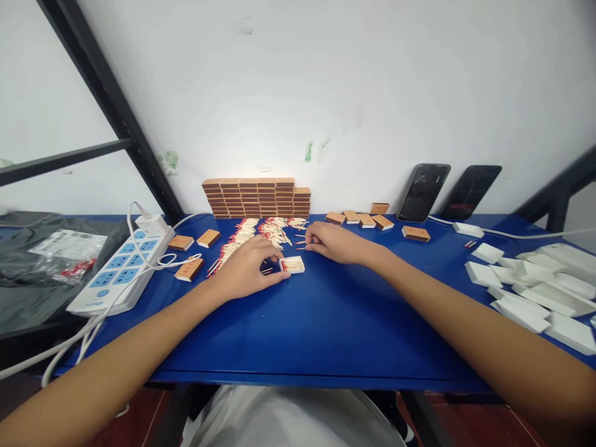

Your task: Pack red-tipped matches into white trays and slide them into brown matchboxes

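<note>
My left hand (249, 267) grips a small white matchbox tray (298, 268) at its left end, thumb in front and fingers behind. Matches (289, 264) with red heads lie inside the tray. To its upper right, my right hand (326, 241) is closed in a pinch low over the table. Thin matches (300, 243) stick out at its fingertips; how many it holds is hidden. Behind my left hand spreads a long heap of loose matches (239, 237), with another pile (274, 230) beside it.
Stacked brown matchboxes (256, 198) stand against the wall. More boxes (189, 268) lie at left and right (416, 233). A power strip (121, 267) with white cables sits left, near a dark plastic bag (56, 261). Two phones (423, 192) lean back right; white trays (535, 285) pile at right.
</note>
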`<state>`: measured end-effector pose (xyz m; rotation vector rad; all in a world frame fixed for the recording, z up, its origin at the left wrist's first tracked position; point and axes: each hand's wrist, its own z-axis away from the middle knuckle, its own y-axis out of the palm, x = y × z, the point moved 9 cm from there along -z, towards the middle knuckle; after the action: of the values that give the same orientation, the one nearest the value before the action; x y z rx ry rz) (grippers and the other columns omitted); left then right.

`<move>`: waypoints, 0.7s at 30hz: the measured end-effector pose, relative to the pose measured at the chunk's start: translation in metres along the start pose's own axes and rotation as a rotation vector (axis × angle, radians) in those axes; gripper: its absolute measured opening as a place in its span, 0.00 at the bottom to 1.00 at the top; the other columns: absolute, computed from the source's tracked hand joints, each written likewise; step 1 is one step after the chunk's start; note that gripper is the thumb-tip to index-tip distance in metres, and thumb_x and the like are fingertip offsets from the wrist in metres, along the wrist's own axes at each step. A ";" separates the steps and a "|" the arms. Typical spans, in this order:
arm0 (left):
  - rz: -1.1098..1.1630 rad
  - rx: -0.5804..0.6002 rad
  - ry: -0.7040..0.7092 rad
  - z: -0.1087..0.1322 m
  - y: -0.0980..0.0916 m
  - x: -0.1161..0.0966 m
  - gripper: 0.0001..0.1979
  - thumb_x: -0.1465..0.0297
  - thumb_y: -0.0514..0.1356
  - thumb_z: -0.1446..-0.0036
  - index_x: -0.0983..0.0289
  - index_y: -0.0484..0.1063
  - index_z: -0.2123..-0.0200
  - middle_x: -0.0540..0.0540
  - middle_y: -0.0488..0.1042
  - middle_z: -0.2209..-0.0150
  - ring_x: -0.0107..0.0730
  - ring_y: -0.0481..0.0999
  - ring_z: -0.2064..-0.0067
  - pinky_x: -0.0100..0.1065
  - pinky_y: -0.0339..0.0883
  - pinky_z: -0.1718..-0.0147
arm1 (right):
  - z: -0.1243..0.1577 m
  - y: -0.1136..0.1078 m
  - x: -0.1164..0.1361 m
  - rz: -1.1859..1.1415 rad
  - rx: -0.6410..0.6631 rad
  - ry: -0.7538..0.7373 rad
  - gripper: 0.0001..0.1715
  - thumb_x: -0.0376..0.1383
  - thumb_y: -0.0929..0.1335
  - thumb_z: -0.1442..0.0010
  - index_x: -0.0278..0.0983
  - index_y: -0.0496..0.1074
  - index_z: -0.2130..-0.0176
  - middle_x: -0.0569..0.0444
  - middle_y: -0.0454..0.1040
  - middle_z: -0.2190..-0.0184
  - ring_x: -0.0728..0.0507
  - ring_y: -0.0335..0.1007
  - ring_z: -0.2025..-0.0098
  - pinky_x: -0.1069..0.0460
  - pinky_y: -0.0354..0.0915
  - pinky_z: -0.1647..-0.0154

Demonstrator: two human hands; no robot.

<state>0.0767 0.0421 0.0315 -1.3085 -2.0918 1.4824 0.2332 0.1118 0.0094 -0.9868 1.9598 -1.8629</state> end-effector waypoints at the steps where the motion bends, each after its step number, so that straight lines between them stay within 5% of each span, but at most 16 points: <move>1: -0.001 0.001 0.000 0.000 0.000 0.000 0.12 0.58 0.69 0.38 0.60 0.78 0.61 0.54 0.79 0.62 0.42 0.75 0.58 0.42 0.68 0.57 | 0.000 -0.001 0.001 -0.004 -0.009 -0.007 0.05 0.35 0.70 0.32 0.35 0.73 0.57 0.46 0.76 0.58 0.42 0.69 0.60 0.51 0.59 0.61; 14: 0.005 0.003 -0.001 0.001 0.001 0.001 0.12 0.58 0.69 0.38 0.60 0.77 0.61 0.54 0.79 0.62 0.41 0.75 0.58 0.41 0.68 0.57 | 0.001 -0.003 0.008 -0.019 0.020 0.024 0.08 0.32 0.66 0.29 0.34 0.74 0.61 0.45 0.77 0.58 0.42 0.71 0.59 0.50 0.62 0.57; 21: -0.019 0.016 0.006 0.001 0.002 0.000 0.13 0.58 0.70 0.38 0.61 0.77 0.61 0.54 0.78 0.62 0.41 0.74 0.59 0.40 0.67 0.58 | 0.008 -0.004 0.046 -0.190 0.046 -0.076 0.05 0.30 0.68 0.34 0.35 0.76 0.62 0.51 0.76 0.65 0.46 0.67 0.65 0.52 0.58 0.64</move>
<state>0.0771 0.0420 0.0290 -1.2824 -2.0789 1.4830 0.2050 0.0771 0.0247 -1.2494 1.8274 -1.9279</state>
